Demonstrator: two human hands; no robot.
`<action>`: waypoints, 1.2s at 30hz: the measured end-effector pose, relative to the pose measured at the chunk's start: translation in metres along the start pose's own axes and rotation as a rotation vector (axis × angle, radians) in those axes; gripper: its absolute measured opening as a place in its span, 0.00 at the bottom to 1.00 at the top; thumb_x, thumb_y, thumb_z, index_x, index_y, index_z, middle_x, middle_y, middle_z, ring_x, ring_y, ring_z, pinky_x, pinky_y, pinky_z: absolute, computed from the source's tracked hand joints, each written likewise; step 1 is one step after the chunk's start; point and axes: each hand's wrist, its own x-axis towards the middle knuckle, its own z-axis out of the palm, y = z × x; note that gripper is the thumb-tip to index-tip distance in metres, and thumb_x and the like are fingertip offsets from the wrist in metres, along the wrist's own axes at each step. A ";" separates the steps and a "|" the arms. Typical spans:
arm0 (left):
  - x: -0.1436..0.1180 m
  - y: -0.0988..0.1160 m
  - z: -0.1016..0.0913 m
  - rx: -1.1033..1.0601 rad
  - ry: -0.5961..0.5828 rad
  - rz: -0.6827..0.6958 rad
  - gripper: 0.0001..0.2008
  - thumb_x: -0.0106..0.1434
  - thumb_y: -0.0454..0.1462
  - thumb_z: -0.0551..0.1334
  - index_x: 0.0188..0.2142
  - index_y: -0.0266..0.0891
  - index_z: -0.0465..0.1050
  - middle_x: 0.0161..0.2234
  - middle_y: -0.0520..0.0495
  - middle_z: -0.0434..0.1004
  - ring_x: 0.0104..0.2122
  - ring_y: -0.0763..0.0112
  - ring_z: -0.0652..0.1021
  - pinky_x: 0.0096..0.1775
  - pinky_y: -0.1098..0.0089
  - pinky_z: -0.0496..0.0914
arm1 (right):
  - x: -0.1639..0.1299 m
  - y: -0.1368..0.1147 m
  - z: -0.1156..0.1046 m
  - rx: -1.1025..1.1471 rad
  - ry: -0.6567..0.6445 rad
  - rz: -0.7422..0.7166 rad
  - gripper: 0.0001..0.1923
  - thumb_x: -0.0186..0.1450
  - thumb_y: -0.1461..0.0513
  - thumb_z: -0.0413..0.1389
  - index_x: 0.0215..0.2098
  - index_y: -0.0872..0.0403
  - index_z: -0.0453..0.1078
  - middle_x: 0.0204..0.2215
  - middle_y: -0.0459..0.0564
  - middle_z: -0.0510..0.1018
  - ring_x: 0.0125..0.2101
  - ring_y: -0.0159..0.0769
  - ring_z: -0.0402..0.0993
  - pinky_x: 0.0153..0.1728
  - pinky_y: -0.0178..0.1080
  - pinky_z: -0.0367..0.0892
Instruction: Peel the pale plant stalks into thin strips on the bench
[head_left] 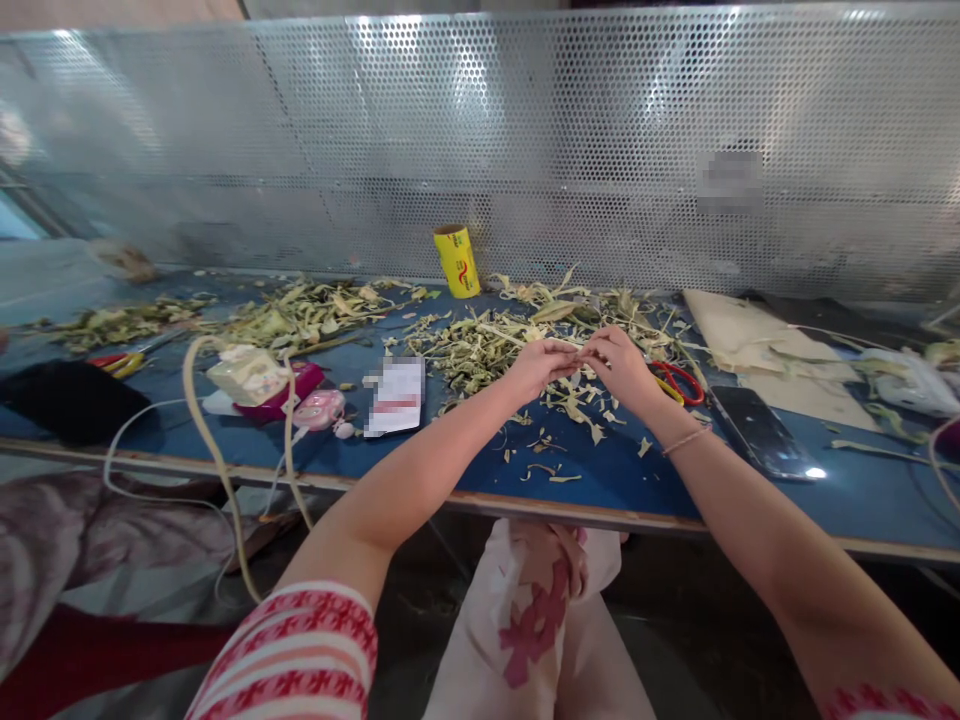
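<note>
From the head camera we see our left hand (541, 364) and right hand (616, 366) meeting fingertip to fingertip over the blue felt-covered workbench (615, 470), both pinching one thin pale-green leaf strip (579, 347) above the heap of dried leaf trimmings (487, 345). The red-handled scissors (679, 382) lie just beside our right wrist, the black phone (761, 433) a little further right. We judge the strip could tear if we pull unevenly, or slip down into the loose scraps.
</note>
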 end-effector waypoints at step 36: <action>-0.002 0.001 0.007 -0.084 0.038 -0.033 0.12 0.52 0.18 0.59 0.32 0.31 0.71 0.24 0.50 0.77 0.27 0.76 0.79 0.52 0.60 0.71 | 0.001 0.001 0.008 0.153 0.023 0.212 0.05 0.61 0.63 0.54 0.32 0.52 0.72 0.38 0.53 0.69 0.36 0.38 0.70 0.34 0.44 0.73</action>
